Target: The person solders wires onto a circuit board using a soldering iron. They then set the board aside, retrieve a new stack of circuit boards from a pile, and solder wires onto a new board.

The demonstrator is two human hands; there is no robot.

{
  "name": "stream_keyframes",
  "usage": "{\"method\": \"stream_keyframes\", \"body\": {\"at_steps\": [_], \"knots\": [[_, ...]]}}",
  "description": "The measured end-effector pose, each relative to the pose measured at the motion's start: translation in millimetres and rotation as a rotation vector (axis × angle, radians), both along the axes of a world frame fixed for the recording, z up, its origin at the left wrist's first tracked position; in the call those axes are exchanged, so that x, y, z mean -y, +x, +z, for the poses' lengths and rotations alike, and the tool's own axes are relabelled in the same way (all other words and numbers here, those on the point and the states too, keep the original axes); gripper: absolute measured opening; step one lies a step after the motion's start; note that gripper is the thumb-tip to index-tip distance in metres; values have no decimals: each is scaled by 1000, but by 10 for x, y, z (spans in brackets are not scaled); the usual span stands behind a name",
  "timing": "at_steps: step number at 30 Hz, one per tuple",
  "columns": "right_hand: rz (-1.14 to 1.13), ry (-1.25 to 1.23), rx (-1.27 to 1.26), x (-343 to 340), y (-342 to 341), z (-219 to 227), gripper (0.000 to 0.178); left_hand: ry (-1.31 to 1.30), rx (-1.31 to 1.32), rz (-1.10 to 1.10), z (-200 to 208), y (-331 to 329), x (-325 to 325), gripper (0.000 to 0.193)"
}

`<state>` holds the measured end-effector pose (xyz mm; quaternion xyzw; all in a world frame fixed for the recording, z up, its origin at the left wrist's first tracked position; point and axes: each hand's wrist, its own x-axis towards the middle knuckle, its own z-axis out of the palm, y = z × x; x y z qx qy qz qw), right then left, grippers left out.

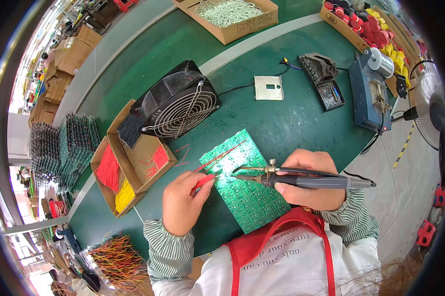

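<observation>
A green circuit board panel (247,190) lies at an angle on the bench in front of me. Over its left edge, my left hand (185,197) pinches a small bunch of red wires (203,181), their ends close to the board. A longer strand of red wire (222,155) crosses the panel's upper part. My right hand (311,180) is closed around a grey and black soldering iron (311,181) with a thin feed tube clamped to it. The iron's tip points left, over the middle of the panel near the wires. Glare hides whether it touches.
Left stand cardboard boxes (142,183) of red, yellow and black wires. Behind the panel sits a black fan (178,101); a metal plate (269,88) lies beyond. A blue soldering station (368,93) with a solder spool (380,62) stands right. Stacked boards (67,148) fill the far left.
</observation>
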<state>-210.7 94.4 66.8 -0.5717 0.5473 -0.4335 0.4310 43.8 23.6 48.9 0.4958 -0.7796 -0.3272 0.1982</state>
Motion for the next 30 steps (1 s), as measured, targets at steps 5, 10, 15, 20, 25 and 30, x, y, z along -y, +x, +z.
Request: {"method": "stream_keyframes", "body": {"at_steps": [5,10,15,20,25,30], "knots": [[23,24,41,28,107,-70,18,55,-18,-9,-114,12,-3,13],[24,19,38,55,147,-91,17,22,-48,-60,-135,18,21,12],[36,48,33,83,143,-99,17,16,-30,-87,-139,27,51,11],[7,59,58,88,132,-75,17,22,1,-100,-120,18,82,11],[-16,40,48,61,79,-52,17,40,3,-103,-98,39,92,12],[-28,37,43,-2,17,-37,17,-192,79,250,77,370,191,11]]}}
